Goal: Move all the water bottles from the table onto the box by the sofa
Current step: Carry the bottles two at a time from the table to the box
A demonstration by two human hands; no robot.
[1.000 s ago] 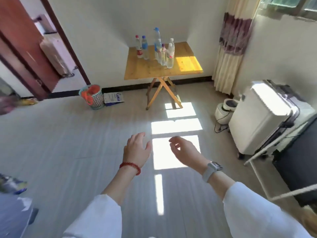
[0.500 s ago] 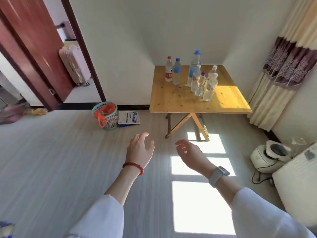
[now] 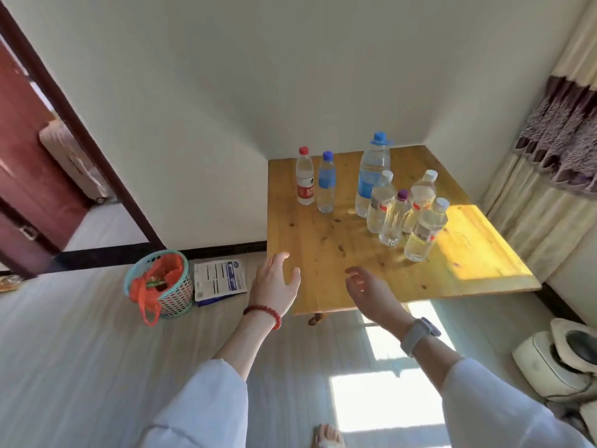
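Yellow pine is the top of the table [image 3: 323,253], which stands in the room's corner and carries all the bottles that can be seen. Seven are upright: a red-capped bottle [image 3: 305,177] and a blue-capped bottle [image 3: 325,182] side by side near the far left edge, then a tall bottle [image 3: 371,179] with four smaller bottles [image 3: 403,218] crowded in front of it toward the right, partly in sunlight. None has been lifted, so the task looks to be at its very start; every bottle remains to be carried. The box and the sofa are out of view. The left hand [image 3: 274,286] hovers over the near left corner, its grip released, fingers spread and holding nothing. The right hand [image 3: 368,286] hangs over the near edge, fingers loosely curled, also empty. A basket [image 3: 161,282] sits on the floor to the left.
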